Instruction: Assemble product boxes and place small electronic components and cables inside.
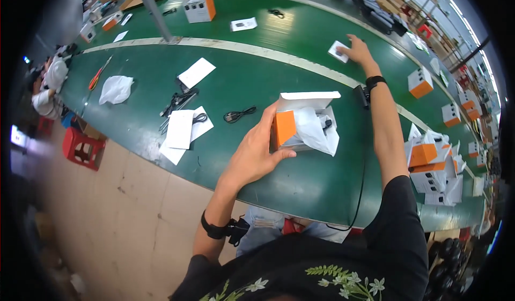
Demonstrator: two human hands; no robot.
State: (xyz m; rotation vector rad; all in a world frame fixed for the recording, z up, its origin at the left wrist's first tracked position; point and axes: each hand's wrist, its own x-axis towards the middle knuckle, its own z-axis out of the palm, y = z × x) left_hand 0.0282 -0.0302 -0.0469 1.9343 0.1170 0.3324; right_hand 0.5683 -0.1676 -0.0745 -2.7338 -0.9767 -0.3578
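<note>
My left hand (260,148) is closed round the left side of an orange and white carton (285,128), thumb at the front and fingers behind. The carton's white lid flap (310,95) stands raised. A crumpled white plastic bag (314,129) with something dark in it sticks out of the carton. My right arm stretches far forward over the green belt. There my right hand (358,50), fingers apart, reaches over the edge of a small white booklet (338,52); whether it grips the booklet cannot be made out.
Left of the carton lie a coiled black cable (240,114), white papers (180,129) and a white bag (116,89). A screwdriver (100,75) lies farther left. Opened cartons (435,167) are heaped at right. More cartons (199,3) stand on the belt. A metal post (153,11) rises at the back.
</note>
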